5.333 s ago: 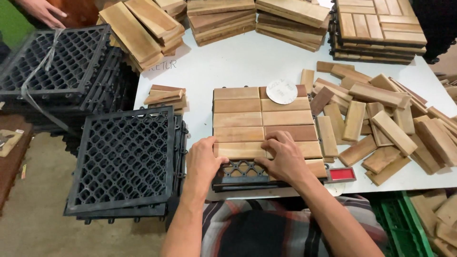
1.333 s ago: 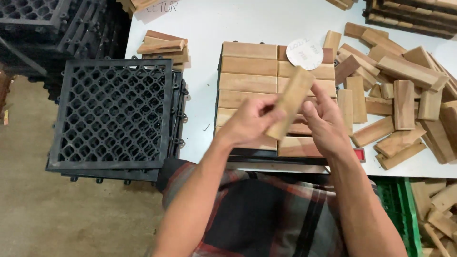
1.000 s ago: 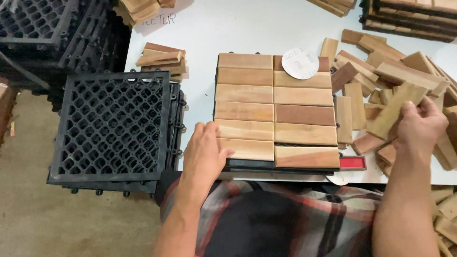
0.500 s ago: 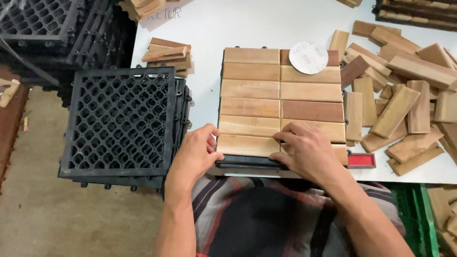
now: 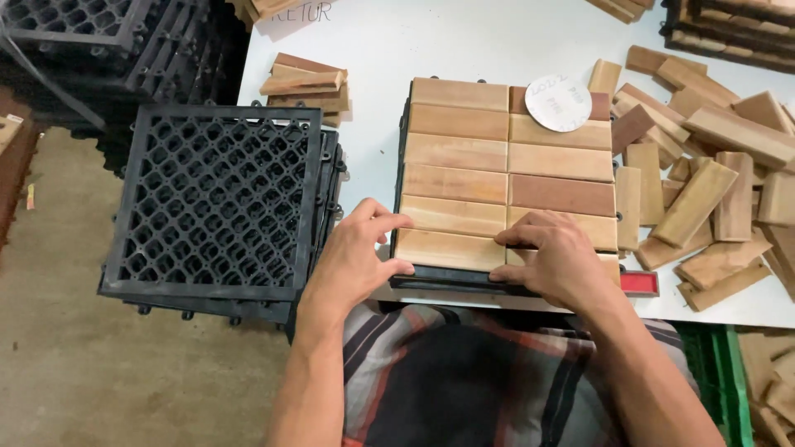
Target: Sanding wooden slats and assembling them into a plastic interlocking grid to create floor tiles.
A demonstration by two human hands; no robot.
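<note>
A square deck tile (image 5: 497, 157) of wooden slats in two columns on a black plastic base lies on the white table (image 5: 464, 41). My left hand (image 5: 356, 257) rests at the tile's near left corner, fingers spread on the nearest left slat (image 5: 443, 248). My right hand (image 5: 559, 261) presses flat on the nearest right slat, covering most of it. A round white disc (image 5: 558, 103) lies on the tile's far right corner.
A stack of black plastic grid bases (image 5: 215, 203) stands to the left of the table. Loose wooden slats (image 5: 704, 165) are heaped on the right, a small pile (image 5: 302, 83) at far left. A small red block (image 5: 639, 283) lies by the front edge.
My right hand came back from the slat heap on the right and now presses the nearest right slat. The left hand stays at the tile's near left corner.
</note>
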